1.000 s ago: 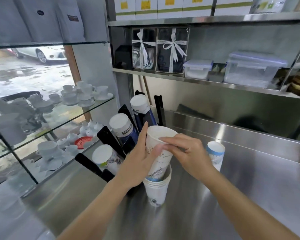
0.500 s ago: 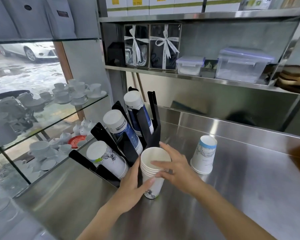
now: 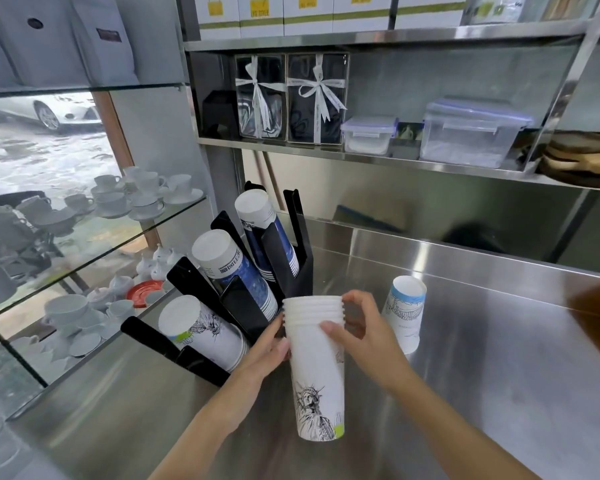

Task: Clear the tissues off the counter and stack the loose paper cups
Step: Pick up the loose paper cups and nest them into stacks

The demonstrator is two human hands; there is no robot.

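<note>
Cup stack (image 3: 315,358) lifted higher, steel counter (image 3: 499,393), shelves (image 3: 378,154) behind

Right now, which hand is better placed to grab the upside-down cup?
Right hand: it is beside the inverted cup. The left hand grips the cup stack's far side, by the dispenser.

Bright daylight from the left window (image 3: 42,147), glare streaks on the steel counter (image 3: 482,358), wide-angle bending at edges

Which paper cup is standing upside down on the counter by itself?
The blue-banded cup, right of the hand-held stack; it stands base-up, alone.
</note>
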